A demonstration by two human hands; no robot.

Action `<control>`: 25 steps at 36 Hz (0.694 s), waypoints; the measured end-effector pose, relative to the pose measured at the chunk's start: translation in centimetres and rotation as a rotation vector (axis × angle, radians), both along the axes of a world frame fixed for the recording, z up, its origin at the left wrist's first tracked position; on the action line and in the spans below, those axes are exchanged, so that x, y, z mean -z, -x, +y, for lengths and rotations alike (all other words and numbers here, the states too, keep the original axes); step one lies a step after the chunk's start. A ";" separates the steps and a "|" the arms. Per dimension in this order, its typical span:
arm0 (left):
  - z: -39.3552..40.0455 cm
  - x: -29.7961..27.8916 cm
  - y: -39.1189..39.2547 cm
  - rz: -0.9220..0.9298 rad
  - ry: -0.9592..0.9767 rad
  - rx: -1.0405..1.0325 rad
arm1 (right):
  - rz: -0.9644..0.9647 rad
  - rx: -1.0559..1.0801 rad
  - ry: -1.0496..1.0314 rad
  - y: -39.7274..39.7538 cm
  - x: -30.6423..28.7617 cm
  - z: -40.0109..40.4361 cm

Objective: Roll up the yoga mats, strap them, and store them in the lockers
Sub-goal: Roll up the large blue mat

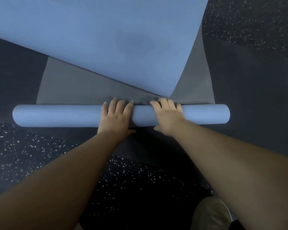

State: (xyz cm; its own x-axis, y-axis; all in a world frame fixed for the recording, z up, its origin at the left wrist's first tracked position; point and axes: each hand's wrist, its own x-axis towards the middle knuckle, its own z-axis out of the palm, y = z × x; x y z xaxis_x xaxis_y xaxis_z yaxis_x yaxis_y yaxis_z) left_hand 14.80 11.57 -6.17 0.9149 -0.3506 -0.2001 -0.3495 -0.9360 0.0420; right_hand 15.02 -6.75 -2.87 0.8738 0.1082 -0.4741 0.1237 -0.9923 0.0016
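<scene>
Stretching across the speckled floor (23,155), a blue yoga mat (106,39) is seen with its near end wound into a roll (56,115), its grey underside (70,87) exposed where a flap is folded over. The roll is pressed by the left hand (115,117) and the right hand (167,117), fingers laid flat over it, nothing clenched. The roll could be skewed or telescoped, it is judged, by the diagonal fold ahead or by uneven pressure. No lockers, straps or other containers are shown.
</scene>
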 end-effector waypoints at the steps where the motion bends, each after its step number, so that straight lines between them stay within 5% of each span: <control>1: -0.2 -0.1 -0.4 0.009 -0.007 -0.009 | -0.096 -0.017 0.036 0.7 0.4 0.1; 6: -0.4 -0.2 -1.2 -0.030 -0.042 -0.029 | -0.308 0.001 0.079 2.5 2.4 0.1; 16: 1.3 -1.0 0.0 -0.199 0.119 0.104 | -0.124 -0.046 0.017 3.8 -0.2 -0.6; 25: 1.5 -1.8 5.3 -0.087 0.173 0.131 | 0.118 -0.059 -0.020 6.8 -2.5 -0.8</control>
